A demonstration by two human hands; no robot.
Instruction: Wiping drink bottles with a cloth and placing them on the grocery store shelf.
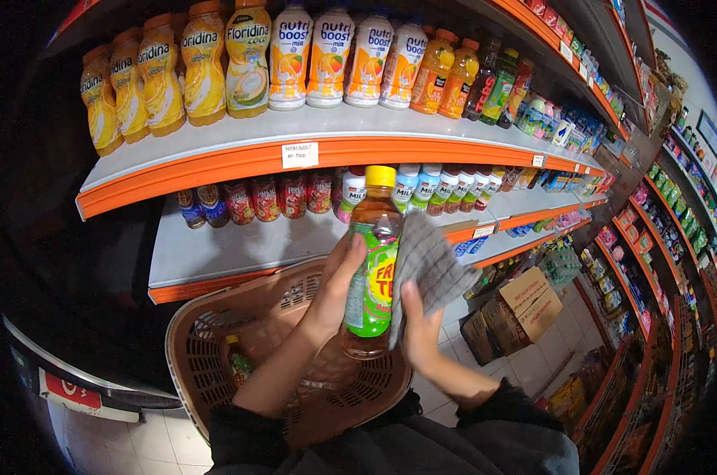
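My left hand (333,291) is closed around the left side of a plastic tea bottle (373,273) with a yellow cap and a green label, held nearly upright. In my right hand (420,323) is a folded grey striped cloth (432,261), which lies against the bottle's right side. Below both hands stands a brown plastic basket (192,380) with slotted walls. Inside it, at the left, a smaller-looking bottle with a yellow cap (233,341) is partly visible; my left forearm hides part of the basket.
An orange-edged shelf (216,169) ahead carries juice and milk drink bottles (290,59). Cans (266,199) and small milk bottles (426,187) stand on the shelf beneath. Cardboard boxes (521,314) sit on the tiled floor at right, before more stocked shelves (649,279).
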